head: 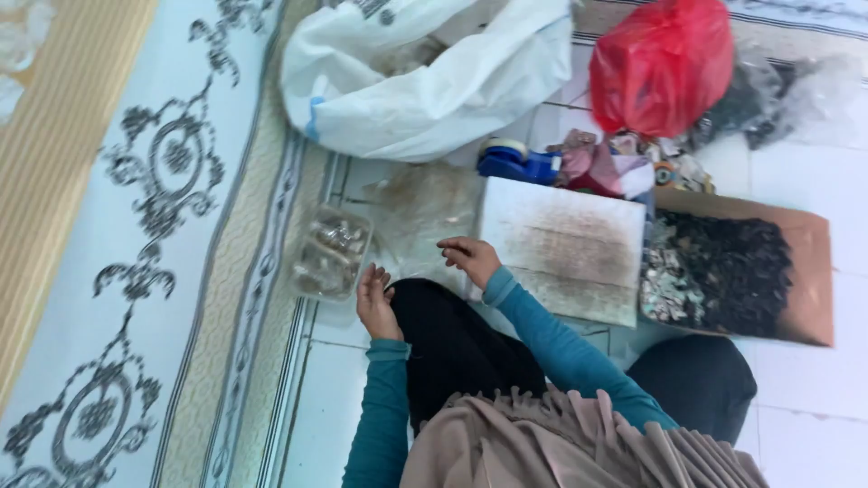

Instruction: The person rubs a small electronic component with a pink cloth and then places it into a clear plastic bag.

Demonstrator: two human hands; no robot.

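Both hands hover loosely curled: left hand (375, 303) beside plastic tray (331, 253), right hand (470, 258) empty.

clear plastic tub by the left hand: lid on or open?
Open, as far as the view shows. The clear plastic tub lies on the floor with small pale pieces visible inside and no lid seen over it. The left hand rests beside it.
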